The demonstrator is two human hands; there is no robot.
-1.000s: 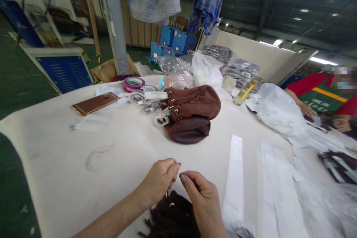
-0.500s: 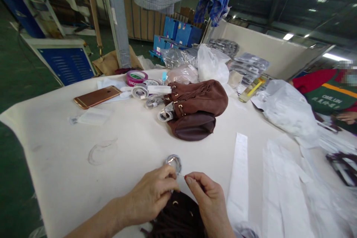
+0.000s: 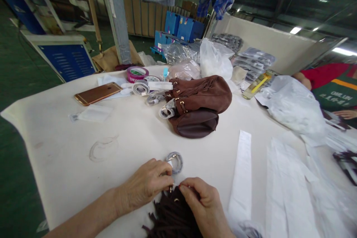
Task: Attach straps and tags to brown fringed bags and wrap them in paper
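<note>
A dark brown fringed bag [image 3: 173, 217] with metal eyelets lies at the near edge of the table, partly under my hands. My left hand [image 3: 145, 184] is closed in a pinch at the bag's upper edge, with a small metallic bit showing under the fingertips. Close by, my right hand [image 3: 205, 202] pinches with thumb and forefinger at the same edge; what it grips is too small to make out. Just beyond the left fingers rests a plastic-wrapped coil [image 3: 180, 163], probably a rolled strap, with some metal on it.
Brown bags [image 3: 199, 100] lie mid-table with wrapped coils beside them. Farther left are a phone [image 3: 97, 93] and purple tape [image 3: 137, 73]. White strips [image 3: 241, 171] spread to the right. A plastic bag [image 3: 297, 109] sits near a person in a red sleeve [image 3: 329, 74].
Both hands have come down closer to the bag's top edge, the left one away from the coil. A thin thread-like piece between the fingertips no longer shows. The view has shifted slightly.
</note>
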